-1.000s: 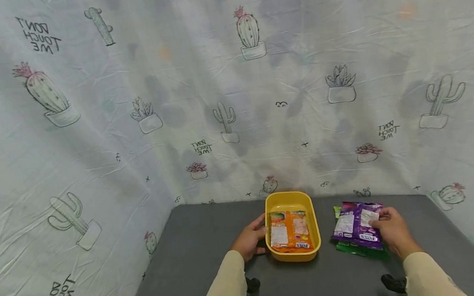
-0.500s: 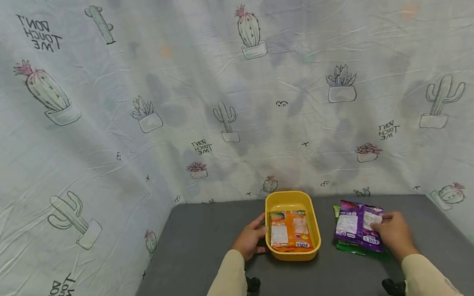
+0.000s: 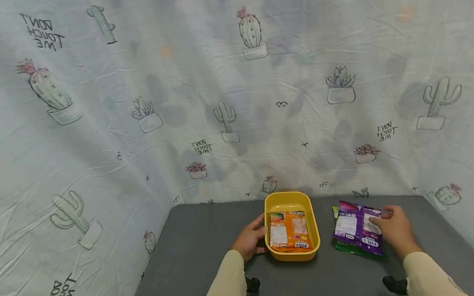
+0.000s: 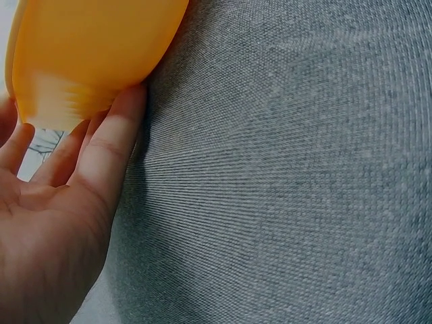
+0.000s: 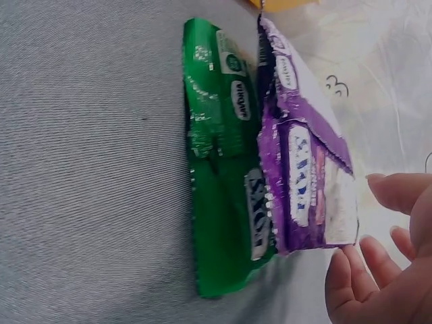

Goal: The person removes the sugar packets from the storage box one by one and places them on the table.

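While the yellow tray (image 3: 292,257) is steadied from the side by the left grip (image 3: 248,241), the purple packet (image 3: 359,226) is held at its right edge by the right grip (image 3: 396,231), over the green packet (image 5: 223,229) on the right part of the bench (image 3: 310,284). Seen from the head, the purple packet is turned askew: its far-left corner is set farthest from the person, and its near-right corner is pointed back toward the person. Its central seam is run roughly from far to near; since its sides look nearly equal, a long axis cannot be told with certainty. In the right wrist view it is tilted up from the bench, and whether the green packet is touched by it cannot be told.

The tray's long axis is laid almost straight away from the person, and the orange packet (image 3: 290,232) is contained in its nearer part, printed panels upward.

The purple packet is pinched by the right grip, with the thumb laid on its upper face and the other fingers placed at its edge and beneath. By the left grip, nothing is clasped; its fingers, nearly straight, are rested against the tray's outer left wall. Both forearms, covered by cream sleeves (image 3: 222,287), are reached forward and angled inward.
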Demonstrator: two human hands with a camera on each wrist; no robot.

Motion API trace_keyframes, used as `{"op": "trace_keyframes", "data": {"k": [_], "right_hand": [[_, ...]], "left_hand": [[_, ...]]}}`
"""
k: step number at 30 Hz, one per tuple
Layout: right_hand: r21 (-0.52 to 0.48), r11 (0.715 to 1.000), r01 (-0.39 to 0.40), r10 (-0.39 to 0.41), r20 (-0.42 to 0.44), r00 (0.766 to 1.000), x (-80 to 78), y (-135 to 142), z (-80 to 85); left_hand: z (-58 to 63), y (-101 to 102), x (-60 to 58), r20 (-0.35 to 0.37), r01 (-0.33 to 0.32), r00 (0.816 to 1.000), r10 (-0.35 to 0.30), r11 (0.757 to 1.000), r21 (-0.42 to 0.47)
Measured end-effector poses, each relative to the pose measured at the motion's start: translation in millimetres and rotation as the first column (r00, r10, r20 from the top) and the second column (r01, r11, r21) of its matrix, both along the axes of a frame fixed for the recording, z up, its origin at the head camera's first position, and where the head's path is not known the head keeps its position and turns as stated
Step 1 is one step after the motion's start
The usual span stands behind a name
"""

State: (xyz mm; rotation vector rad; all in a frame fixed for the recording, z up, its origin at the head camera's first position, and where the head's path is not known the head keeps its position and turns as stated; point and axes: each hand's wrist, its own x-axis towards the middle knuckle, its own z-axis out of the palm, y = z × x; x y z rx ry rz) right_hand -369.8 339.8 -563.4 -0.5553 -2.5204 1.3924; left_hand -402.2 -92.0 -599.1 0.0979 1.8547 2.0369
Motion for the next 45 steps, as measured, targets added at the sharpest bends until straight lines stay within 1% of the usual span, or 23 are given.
{"op": "trace_keyframes", "data": {"k": [4, 9, 15, 18, 21, 28, 35, 40, 45], "right_hand": [[0.007, 1.0, -0.009, 0.009, 0.001, 1.0, -2.3, -1, 4.5], [0.0, 0.999, -0.044, 0.044, -0.013, 0.999, -3.0, -3, 9.4], [-0.097, 0.992, -0.08, 0.077, -0.038, 0.996, -3.5, -9, 15.0], [-0.166, 0.98, -0.106, 0.097, -0.058, 0.994, -3.4, -12, 20.5], [-0.231, 0.963, -0.141, 0.129, -0.065, 0.989, -2.0, -15, 27.4], [-0.325, 0.914, -0.241, 0.229, -0.073, 0.971, -3.3, -20, 34.6], [-0.327, 0.885, -0.331, 0.319, -0.093, 0.943, -2.6, -28, 35.5], [-0.352, 0.862, -0.364, 0.345, -0.117, 0.931, -2.8, -35, 36.5], [-0.346, 0.854, -0.389, 0.366, -0.132, 0.921, -3.2, -48, 41.0]], "left_hand": [[-0.3, 0, 1.2, 0.003, -0.001, 1.0, 0.001, 1.0, -0.002], [0.2, 1, 1.5, -0.006, -0.008, 1.0, 0.007, 1.0, -0.015], [-0.5, 1, 0.8, -0.005, -0.012, 1.0, 0.012, 1.0, -0.019], [0.0, 1, 1.3, -0.004, -0.011, 1.0, 0.011, 1.0, -0.014], [0.3, 1, 1.5, -0.003, -0.009, 1.0, 0.009, 1.0, -0.01], [-0.6, 0, 2.1, -0.009, 0.002, 1.0, -0.002, 1.0, -0.007], [0.5, 0, 3.2, -0.006, 0.0, 1.0, 0.0, 1.0, -0.003], [0.3, 0, 3.6, -0.011, 0.0, 1.0, 0.0, 1.0, -0.008], [-0.4, 0, 3.7, -0.017, -0.001, 1.0, 0.0, 1.0, -0.013]]}}
